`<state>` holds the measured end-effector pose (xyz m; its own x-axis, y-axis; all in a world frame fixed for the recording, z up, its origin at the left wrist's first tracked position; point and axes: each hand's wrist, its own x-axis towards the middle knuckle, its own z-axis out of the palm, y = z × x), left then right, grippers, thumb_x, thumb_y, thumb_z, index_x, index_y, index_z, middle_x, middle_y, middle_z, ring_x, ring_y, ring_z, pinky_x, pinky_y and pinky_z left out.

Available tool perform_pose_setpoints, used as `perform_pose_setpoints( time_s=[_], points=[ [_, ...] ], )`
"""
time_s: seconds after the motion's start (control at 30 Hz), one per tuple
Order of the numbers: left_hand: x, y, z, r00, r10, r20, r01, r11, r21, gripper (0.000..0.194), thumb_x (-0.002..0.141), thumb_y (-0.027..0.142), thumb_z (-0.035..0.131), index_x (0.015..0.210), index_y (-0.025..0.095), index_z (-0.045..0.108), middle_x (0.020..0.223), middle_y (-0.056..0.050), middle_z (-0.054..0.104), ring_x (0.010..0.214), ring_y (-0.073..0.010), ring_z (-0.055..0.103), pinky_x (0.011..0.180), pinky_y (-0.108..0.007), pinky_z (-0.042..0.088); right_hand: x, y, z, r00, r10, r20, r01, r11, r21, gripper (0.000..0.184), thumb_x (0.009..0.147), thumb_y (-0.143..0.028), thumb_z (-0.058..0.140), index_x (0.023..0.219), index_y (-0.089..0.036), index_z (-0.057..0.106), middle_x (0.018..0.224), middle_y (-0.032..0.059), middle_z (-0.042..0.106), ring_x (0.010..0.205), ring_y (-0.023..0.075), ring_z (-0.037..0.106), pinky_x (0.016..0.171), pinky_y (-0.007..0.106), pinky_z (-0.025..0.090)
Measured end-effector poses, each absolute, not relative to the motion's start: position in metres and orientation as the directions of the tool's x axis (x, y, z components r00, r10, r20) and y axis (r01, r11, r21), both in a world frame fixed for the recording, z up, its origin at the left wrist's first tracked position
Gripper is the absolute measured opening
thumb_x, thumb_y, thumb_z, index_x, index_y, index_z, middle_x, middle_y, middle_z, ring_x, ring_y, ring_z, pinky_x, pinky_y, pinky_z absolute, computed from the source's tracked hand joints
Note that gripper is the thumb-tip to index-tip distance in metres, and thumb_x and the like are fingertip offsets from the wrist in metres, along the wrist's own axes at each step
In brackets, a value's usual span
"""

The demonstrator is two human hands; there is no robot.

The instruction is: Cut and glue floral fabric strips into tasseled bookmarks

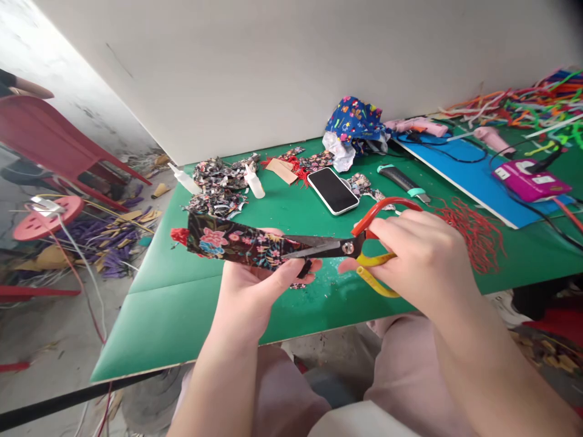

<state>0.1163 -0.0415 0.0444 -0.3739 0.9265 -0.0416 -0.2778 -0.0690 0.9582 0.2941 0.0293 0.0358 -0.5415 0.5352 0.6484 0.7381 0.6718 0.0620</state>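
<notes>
Black floral fabric (234, 241) meets the scissors (348, 247).

Beyond the scissors (348, 247), the phone (334, 190) lies on the table (168, 321), right of two bottles (255, 183).

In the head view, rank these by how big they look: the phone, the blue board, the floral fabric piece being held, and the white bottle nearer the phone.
1. Blue board, partly covered
2. Floral fabric piece, enlarged by nearness to the camera
3. Phone
4. White bottle
</notes>
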Motion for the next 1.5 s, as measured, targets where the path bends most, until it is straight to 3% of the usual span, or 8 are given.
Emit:
perform_pose_setpoints(
  time_s=[0.3, 0.43, 0.57, 0.7, 0.83, 0.97, 1.5],
  points=[
    [0.110, -0.039, 0.038, -0.353, 0.934, -0.053, -0.263, -0.045, 0.964, 0.032, 0.061, 0.016, 0.076, 0.086, 0.017, 0.056, 0.065, -0.001, 0.070, 0.059, -0.0225, 0.070, 0.047, -0.027, 0.056, 0.295, 0.031, 0.032, -0.534, 0.521, 0.666, 0.746, 0.662, 0.080, 0.028, 0.075, -0.045, 0.061, 0.065, -0.019, 0.058, 0.047, -0.0020, 0.045, 0.054, 0.0149, 0.045, 0.050, 0.027, 0.026],
    [0.110, -0.037, 0.039, -0.363, 0.929, -0.072, -0.279, -0.034, 0.960, 0.025, 0.061, 0.018, 0.076, 0.081, 0.014, 0.061, 0.065, -0.002, 0.070, 0.061, -0.0223, 0.070, 0.048, -0.025, 0.056, 0.297, 0.035, 0.027, -0.497, 0.580, 0.645, 0.740, 0.671, -0.033, 0.032, 0.076, -0.050, 0.061, 0.069, -0.020, 0.058, 0.051, -0.0022, 0.047, 0.056, 0.0134, 0.049, 0.048, 0.025, 0.026],
    [0.113, -0.036, 0.043, -0.436, 0.896, -0.084, -0.260, -0.036, 0.965, 0.022, 0.062, 0.018, 0.076, 0.078, 0.014, 0.061, 0.066, -0.001, 0.070, 0.061, -0.0201, 0.069, 0.051, -0.025, 0.057, 0.299, 0.037, 0.027, -0.488, 0.659, 0.572, 0.725, 0.672, -0.155, 0.050, 0.073, -0.066, 0.054, 0.082, -0.017, 0.055, 0.063, 0.0011, 0.052, 0.060, 0.0151, 0.050, 0.052, 0.026, 0.032],
    [0.113, -0.036, 0.043, -0.430, 0.902, -0.049, -0.236, -0.060, 0.970, 0.021, 0.060, 0.018, 0.077, 0.076, 0.015, 0.063, 0.065, -0.001, 0.070, 0.060, -0.0200, 0.069, 0.051, -0.025, 0.057, 0.297, 0.036, 0.030, -0.545, 0.641, 0.541, 0.715, 0.692, -0.100, 0.069, 0.063, -0.080, 0.048, 0.086, -0.014, 0.052, 0.068, 0.0037, 0.053, 0.067, 0.0181, 0.051, 0.054, 0.027, 0.035],
    [0.112, -0.036, 0.040, -0.409, 0.912, -0.022, -0.211, -0.072, 0.975, 0.018, 0.060, 0.018, 0.077, 0.073, 0.016, 0.065, 0.063, -0.001, 0.070, 0.057, -0.0200, 0.068, 0.050, -0.026, 0.058, 0.293, 0.036, 0.028, -0.582, 0.581, 0.568, 0.710, 0.704, 0.007, 0.054, 0.070, -0.069, 0.054, 0.077, -0.015, 0.054, 0.063, 0.0019, 0.051, 0.065, 0.0175, 0.049, 0.059, 0.028, 0.037],
    [0.112, -0.036, 0.036, -0.373, 0.927, -0.027, -0.156, -0.034, 0.987, 0.016, 0.061, 0.022, 0.076, 0.072, 0.015, 0.067, 0.066, -0.004, 0.071, 0.060, -0.0209, 0.069, 0.050, -0.026, 0.058, 0.290, 0.037, 0.026, -0.576, 0.574, 0.582, 0.725, 0.687, 0.040, 0.041, 0.074, -0.058, 0.056, 0.071, -0.017, 0.056, 0.059, 0.0008, 0.050, 0.063, 0.0167, 0.047, 0.058, 0.028, 0.034],
    [0.115, -0.037, 0.035, -0.344, 0.933, -0.108, -0.227, 0.029, 0.973, 0.013, 0.063, 0.022, 0.076, 0.071, 0.014, 0.071, 0.066, -0.005, 0.072, 0.061, -0.0208, 0.070, 0.051, -0.024, 0.059, 0.283, 0.034, 0.024, -0.527, 0.555, 0.644, 0.768, 0.635, 0.081, 0.031, 0.075, -0.049, 0.055, 0.067, -0.019, 0.056, 0.055, -0.0002, 0.049, 0.059, 0.0165, 0.047, 0.057, 0.028, 0.032]
  ],
)
